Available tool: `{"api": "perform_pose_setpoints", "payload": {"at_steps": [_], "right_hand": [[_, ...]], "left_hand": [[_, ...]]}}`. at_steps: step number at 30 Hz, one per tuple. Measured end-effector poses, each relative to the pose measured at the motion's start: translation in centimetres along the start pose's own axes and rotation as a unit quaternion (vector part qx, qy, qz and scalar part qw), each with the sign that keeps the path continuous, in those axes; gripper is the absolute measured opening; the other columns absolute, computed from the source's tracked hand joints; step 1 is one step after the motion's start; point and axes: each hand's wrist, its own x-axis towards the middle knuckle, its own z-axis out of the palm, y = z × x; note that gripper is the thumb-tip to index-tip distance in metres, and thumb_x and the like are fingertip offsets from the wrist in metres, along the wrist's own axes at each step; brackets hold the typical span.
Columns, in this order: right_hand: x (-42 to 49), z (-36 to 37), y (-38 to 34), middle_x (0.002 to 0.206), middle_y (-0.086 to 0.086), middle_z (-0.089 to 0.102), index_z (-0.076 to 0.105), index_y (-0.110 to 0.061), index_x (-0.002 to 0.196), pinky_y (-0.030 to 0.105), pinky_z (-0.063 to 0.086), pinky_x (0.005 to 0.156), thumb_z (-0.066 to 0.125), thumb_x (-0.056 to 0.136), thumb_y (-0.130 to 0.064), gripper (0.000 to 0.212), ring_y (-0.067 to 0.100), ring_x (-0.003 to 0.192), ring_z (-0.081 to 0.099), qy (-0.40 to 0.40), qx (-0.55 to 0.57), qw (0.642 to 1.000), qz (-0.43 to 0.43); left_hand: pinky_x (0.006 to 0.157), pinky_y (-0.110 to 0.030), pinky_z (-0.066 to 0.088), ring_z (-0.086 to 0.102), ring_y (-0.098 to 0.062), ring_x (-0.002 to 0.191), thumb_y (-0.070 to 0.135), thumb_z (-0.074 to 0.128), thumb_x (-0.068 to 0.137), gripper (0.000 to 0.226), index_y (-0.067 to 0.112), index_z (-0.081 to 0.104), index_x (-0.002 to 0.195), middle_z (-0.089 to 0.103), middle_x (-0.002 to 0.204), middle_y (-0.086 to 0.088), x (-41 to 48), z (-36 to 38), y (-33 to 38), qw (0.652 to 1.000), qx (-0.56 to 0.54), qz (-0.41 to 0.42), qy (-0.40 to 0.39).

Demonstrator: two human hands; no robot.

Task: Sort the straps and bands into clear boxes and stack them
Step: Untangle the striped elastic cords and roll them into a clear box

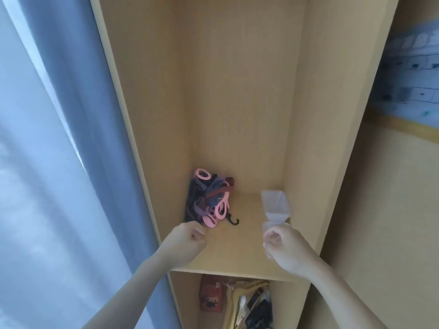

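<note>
A tall pale wooden cabinet is seen from above, with a blue curtain to its left. On its shelf, a tangled pile of straps and bands — pink, purple, dark — lies at the back left, its long axis running front to back. Against the right wall stands a rear clear box, with a front clear box just before it. The left hand, fingers curled with nothing visible in them, is just in front of the pile — the nearer hand. The right hand appears to grip the front clear box.
</note>
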Motion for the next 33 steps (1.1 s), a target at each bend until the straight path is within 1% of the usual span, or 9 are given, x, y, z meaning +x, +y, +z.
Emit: {"api": "perform_pose_setpoints", "payload": {"at_steps": [3,7,11,15,19,22,24,29,33], "right_hand": [[5.2,-1.3,1.0,0.116,-0.016,0.061,0.065,-0.030,0.111,0.028,0.045,0.100,0.058,0.097,-0.032,0.016,0.003,0.112,0.056,-0.007,-0.008,1.000,-0.014],[9.9,-0.1,2.1,0.112,-0.014,0.061,0.064,-0.031,0.105,0.020,0.043,0.086,0.059,0.097,-0.032,0.010,0.003,0.108,0.056,-0.041,-0.001,0.999,-0.028],[13.5,2.1,2.8,0.111,-0.015,0.059,0.063,-0.031,0.104,0.026,0.046,0.093,0.059,0.096,-0.032,0.009,0.002,0.106,0.055,-0.070,0.007,0.997,-0.033],[16.4,4.0,3.7,0.109,-0.017,0.056,0.062,-0.032,0.101,0.022,0.044,0.087,0.059,0.096,-0.032,0.006,-0.001,0.103,0.054,-0.089,-0.001,0.996,-0.024],[19.0,5.8,3.8,0.111,-0.016,0.058,0.061,-0.034,0.099,0.020,0.043,0.086,0.060,0.095,-0.031,0.005,-0.001,0.103,0.055,-0.101,-0.005,0.995,-0.002],[21.1,7.3,2.8,0.111,-0.014,0.058,0.060,-0.034,0.097,0.019,0.043,0.087,0.060,0.095,-0.030,0.005,0.001,0.102,0.056,-0.102,-0.009,0.995,0.007],[22.2,8.5,2.2,0.108,-0.015,0.057,0.058,-0.036,0.096,0.017,0.042,0.085,0.060,0.094,-0.030,0.006,-0.001,0.100,0.056,-0.104,-0.016,0.994,0.005],[23.4,11.2,2.4,0.110,-0.019,0.055,0.058,-0.039,0.100,0.012,0.040,0.083,0.058,0.094,-0.034,0.007,-0.004,0.102,0.055,-0.106,-0.020,0.994,0.031],[23.7,11.7,3.3,0.108,-0.018,0.059,0.061,-0.035,0.100,0.009,0.041,0.084,0.060,0.095,-0.031,0.007,-0.006,0.102,0.056,-0.093,-0.011,0.993,0.067]], "left_hand": [[0.076,-0.019,0.047,0.061,-0.003,0.095,0.026,0.057,0.087,0.025,0.030,0.066,0.110,0.066,0.106,0.013,3.5,1.1,-0.1,1.000,-0.006,-0.020,0.013],[0.072,-0.014,0.043,0.061,-0.005,0.098,0.026,0.055,0.088,0.030,0.025,0.066,0.116,0.066,0.112,0.008,6.3,2.6,-1.1,0.998,-0.011,-0.061,0.001],[0.070,-0.013,0.043,0.063,-0.008,0.095,0.021,0.060,0.091,0.024,0.023,0.068,0.113,0.067,0.105,0.010,9.7,2.7,-2.5,0.996,-0.008,-0.083,0.014],[0.070,-0.018,0.046,0.063,-0.011,0.091,0.019,0.062,0.090,0.022,0.021,0.069,0.112,0.068,0.099,0.012,13.0,3.1,-4.5,0.995,-0.006,-0.096,0.003],[0.082,-0.024,0.049,0.064,-0.013,0.098,0.020,0.064,0.090,0.021,0.022,0.069,0.110,0.068,0.106,0.006,16.2,4.1,-6.9,0.993,-0.027,-0.115,0.006],[0.080,-0.019,0.048,0.063,-0.018,0.099,0.015,0.065,0.088,0.016,0.020,0.068,0.103,0.062,0.108,-0.002,18.9,5.2,-8.3,0.993,-0.054,-0.103,0.034],[0.087,-0.026,0.051,0.059,-0.023,0.107,0.014,0.063,0.087,0.021,0.016,0.069,0.106,0.056,0.115,-0.004,21.0,5.9,-9.1,0.993,-0.050,-0.087,0.055],[0.113,-0.040,0.034,0.031,-0.023,0.140,0.018,0.063,0.083,0.047,0.016,0.058,0.130,0.041,0.146,-0.002,25.6,7.5,-10.2,0.990,0.081,-0.023,0.114],[0.118,-0.040,0.027,0.013,-0.022,0.153,0.032,0.060,0.087,0.055,0.022,0.047,0.140,0.031,0.156,-0.001,27.0,9.0,-12.2,0.980,0.193,-0.031,0.038]]}}
